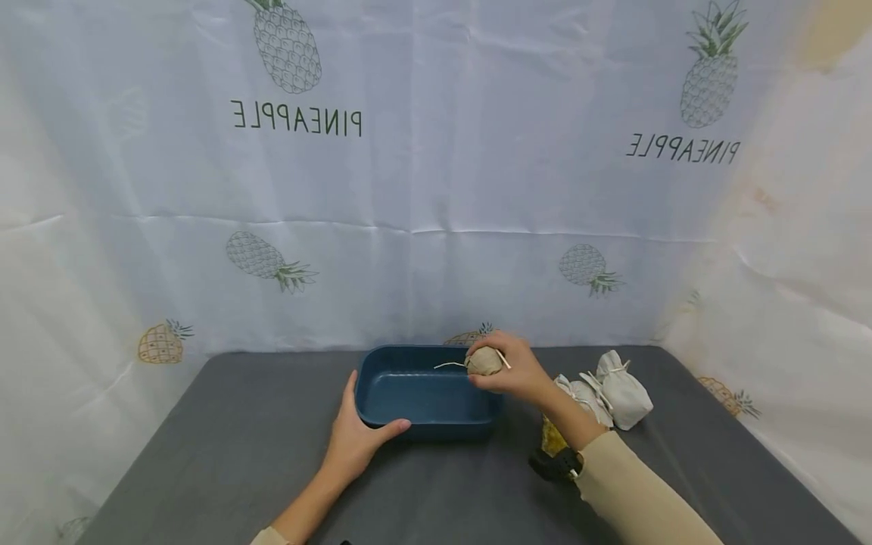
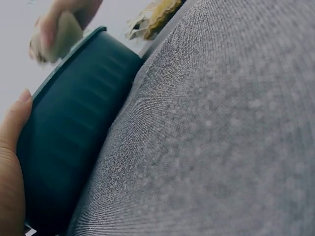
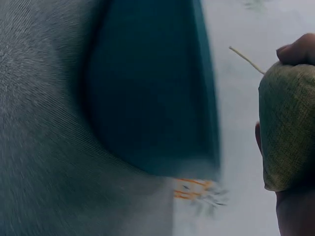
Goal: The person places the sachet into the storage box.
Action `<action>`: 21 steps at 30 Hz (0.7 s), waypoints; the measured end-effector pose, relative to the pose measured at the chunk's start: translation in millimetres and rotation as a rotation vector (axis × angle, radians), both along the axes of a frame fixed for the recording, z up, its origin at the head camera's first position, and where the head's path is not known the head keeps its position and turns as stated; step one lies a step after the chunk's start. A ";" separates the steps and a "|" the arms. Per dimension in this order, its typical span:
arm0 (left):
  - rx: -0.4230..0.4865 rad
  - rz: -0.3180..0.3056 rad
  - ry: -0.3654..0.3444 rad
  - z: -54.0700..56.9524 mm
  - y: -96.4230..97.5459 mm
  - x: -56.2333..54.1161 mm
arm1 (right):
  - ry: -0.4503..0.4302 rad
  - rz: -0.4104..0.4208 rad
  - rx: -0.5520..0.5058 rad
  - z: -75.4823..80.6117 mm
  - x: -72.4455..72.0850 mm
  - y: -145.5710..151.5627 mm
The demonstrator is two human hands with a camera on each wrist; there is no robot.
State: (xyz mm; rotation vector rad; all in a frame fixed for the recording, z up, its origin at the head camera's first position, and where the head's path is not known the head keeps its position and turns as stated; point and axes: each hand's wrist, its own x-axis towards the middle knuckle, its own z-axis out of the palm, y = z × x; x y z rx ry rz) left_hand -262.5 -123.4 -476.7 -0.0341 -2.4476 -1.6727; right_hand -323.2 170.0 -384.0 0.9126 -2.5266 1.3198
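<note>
A dark blue rectangular plastic tub [image 1: 425, 393] stands near the back of the grey table. My left hand [image 1: 354, 433] grips its near left corner, thumb along the front rim and fingers on the left side; the left wrist view has the thumb [image 2: 15, 118] against the outer wall. Above the tub's right end, my right hand [image 1: 512, 369] holds a small beige drawstring cloth pouch [image 1: 484, 361]. The pouch's string hangs out to the left. Up close in the right wrist view, the pouch [image 3: 290, 123] is rounded and full, gripped between thumb and fingers.
To the right, white drawstring pouches [image 1: 623, 390] lie on the table [image 1: 238, 454]. A yellow pouch [image 1: 553, 437] beside them is partly hidden behind my right wrist. A white curtain [image 1: 436, 174] printed with pineapples hangs right behind the table.
</note>
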 end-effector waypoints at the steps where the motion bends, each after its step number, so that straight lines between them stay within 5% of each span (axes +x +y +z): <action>1: -0.002 0.003 0.004 0.1 0.3 -0.2 | 0.004 0.003 0.018 -4.1 -4.3 -4.5; 13: -0.007 0.001 -0.003 0.6 3.8 1.8 | 0.018 -0.013 0.287 -32.8 -34.4 -36.3; 21: -0.013 0.017 0.020 1.1 2.4 0.2 | -0.084 -0.057 0.636 -33.8 -39.0 -50.5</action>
